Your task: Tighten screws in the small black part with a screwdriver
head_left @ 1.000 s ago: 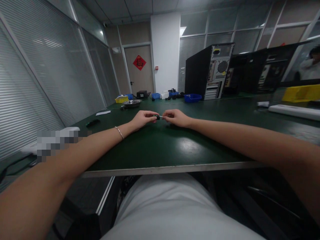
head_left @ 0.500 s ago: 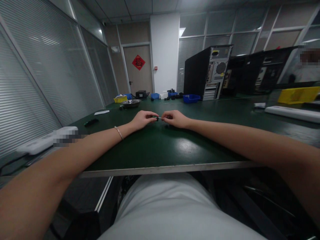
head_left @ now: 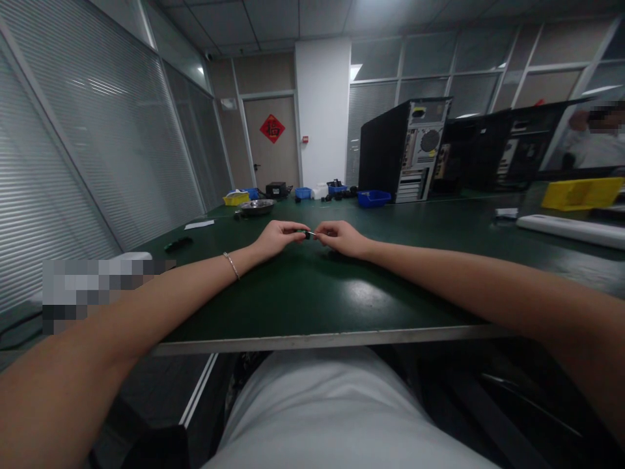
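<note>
Over the green table (head_left: 293, 299), my left hand (head_left: 279, 238) pinches a small dark green part (head_left: 307, 234) between thumb and fingers. Facing it, my right hand (head_left: 342, 238) has its fingers closed on a thin silvery piece (head_left: 312, 233) whose tip meets the dark part. Both are too small to make out in detail. A dark green piece (head_left: 178, 244) lies on the table to the left, near a white paper strip (head_left: 199, 225).
A metal bowl (head_left: 257, 207), a yellow bin (head_left: 236, 198) and a blue bin (head_left: 374, 198) stand farther back. Black computer towers (head_left: 385, 150) rise at the back right. A white power strip (head_left: 571, 231) lies at right; a person (head_left: 593, 143) is beyond.
The view has tilted up slightly, so the scene sits lower. Both hands keep their grip near each other, with only a slight shift of the thin piece's angle.
</note>
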